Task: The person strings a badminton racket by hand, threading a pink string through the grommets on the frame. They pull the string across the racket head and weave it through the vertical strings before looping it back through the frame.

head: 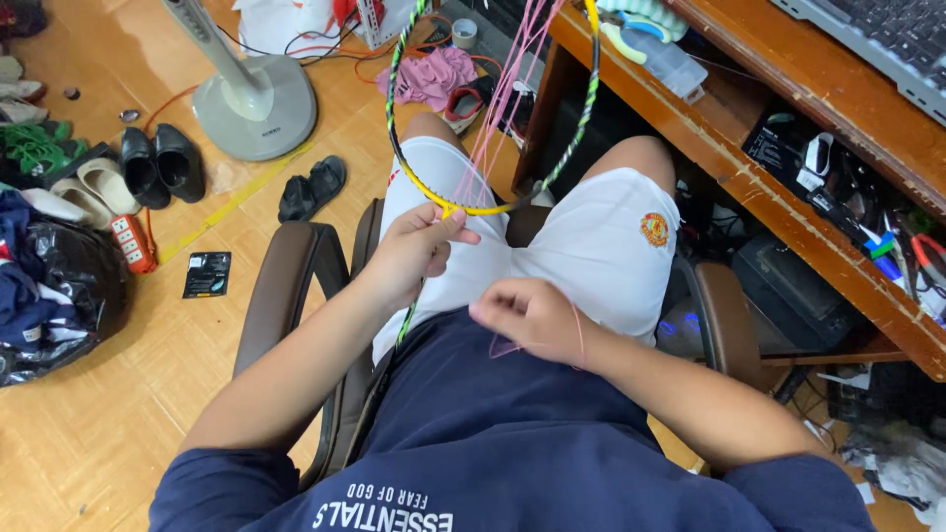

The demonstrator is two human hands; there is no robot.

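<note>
On a wooden floor (89, 433) beside a wooden desk (778, 207), the left hand (414, 251) clamps a yellow-and-green racket frame (463, 209), while the right hand (532, 317) pinches thin pink string (493, 128).

Navy short-sleeved shirt (512, 443), white shorts (591, 246), red-yellow badge (654, 230)

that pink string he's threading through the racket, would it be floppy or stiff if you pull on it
The pink string probably goes limp when slack: near the right hand it curls into a loose loop. Pulled up through the racket frame, which the left hand steadies, it runs straight. It looks thin, likely very light.
</note>
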